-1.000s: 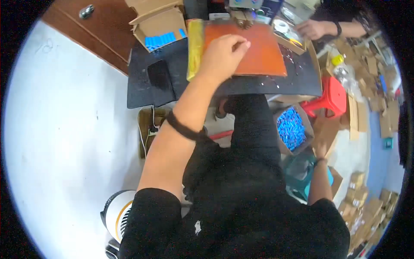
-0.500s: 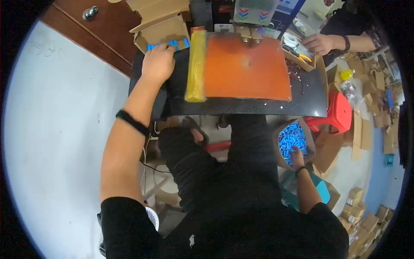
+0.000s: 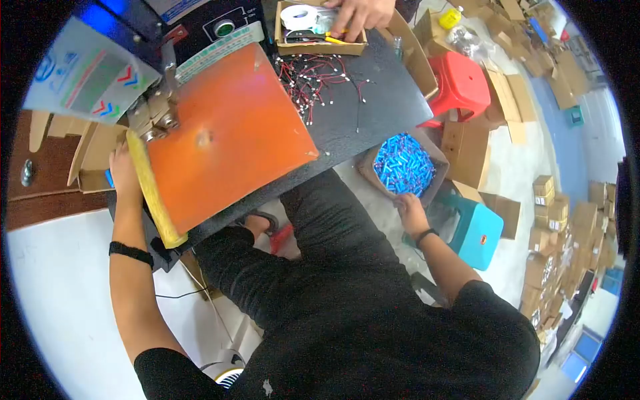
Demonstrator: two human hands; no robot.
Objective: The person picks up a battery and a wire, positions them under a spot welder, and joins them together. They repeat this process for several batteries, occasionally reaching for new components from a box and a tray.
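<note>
My left hand (image 3: 125, 167) is at the far left, by a shallow open cardboard box (image 3: 93, 153) with a bit of blue in it. The yellow-wrapped edge (image 3: 152, 190) of a tilted orange board (image 3: 230, 143) is right beside it, and its fingertips are not clearly seen. Low on the right, my right hand (image 3: 411, 213) is at the near rim of a deep cardboard box (image 3: 435, 150) full of blue cylindrical cells (image 3: 404, 163). Its fingers are drawn together, and I cannot make out what is between them.
Red-and-black wire leads (image 3: 313, 80) lie on the black table (image 3: 373, 100). Behind them, another person's hand (image 3: 363, 15) reaches into a small box (image 3: 320, 48) with tape and yellow-handled pliers. A red stool (image 3: 460, 83) and a teal stool (image 3: 481, 233) stand at the right.
My view has swung to the right and tilted. My right hand has come out from among the blue cells to the box's near rim. My left hand remains by the shallow box.
</note>
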